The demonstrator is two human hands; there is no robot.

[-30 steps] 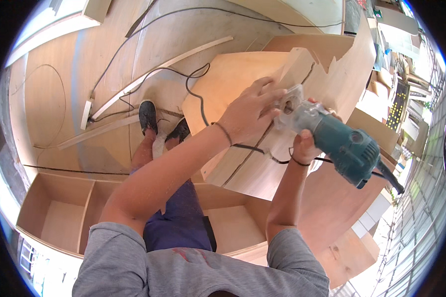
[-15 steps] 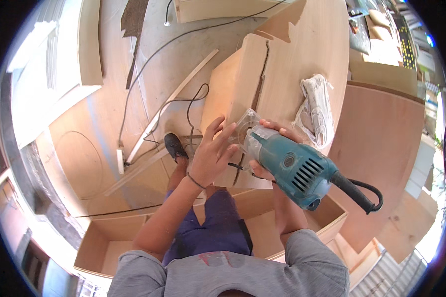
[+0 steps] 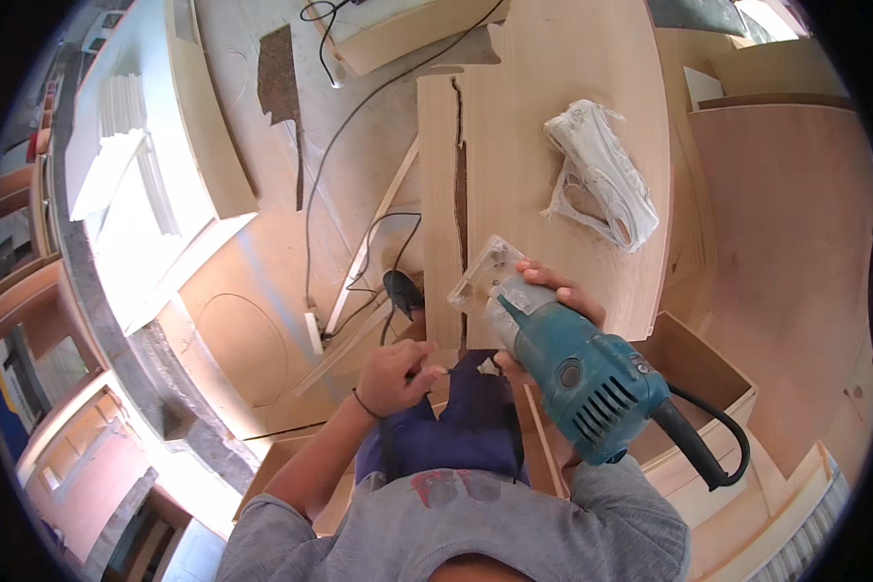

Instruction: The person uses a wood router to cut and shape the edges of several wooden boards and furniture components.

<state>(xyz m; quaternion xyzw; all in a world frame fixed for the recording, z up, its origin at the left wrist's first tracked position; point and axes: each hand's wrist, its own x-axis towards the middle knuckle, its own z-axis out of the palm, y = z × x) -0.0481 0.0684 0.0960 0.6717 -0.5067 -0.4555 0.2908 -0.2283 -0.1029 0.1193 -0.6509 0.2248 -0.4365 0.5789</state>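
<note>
— Plywood first: the narrow strip [image 3: 443,209] lies beside the big panel [image 3: 563,145], a dark gap running between them. A second ago our left hand [image 3: 395,376] was flat on the wood next to the router [image 3: 572,373]; now it has come off and sits low, by our lap.

— And its fingers?

— Curled in loosely, perhaps pinching something small; we cannot tell what. Our right hand [image 3: 553,291] stays wrapped around the teal router's body, its clear base [image 3: 485,274] resting on the near end of the strip, right at the gap.

— So what does that shift mean?

— We judge the cut is paused: only one hand steadies the tool, none holds the wood. The view has swung too, so the white bag [image 3: 599,175] on the panel and the cord [image 3: 359,126] across the floor now show.
</note>
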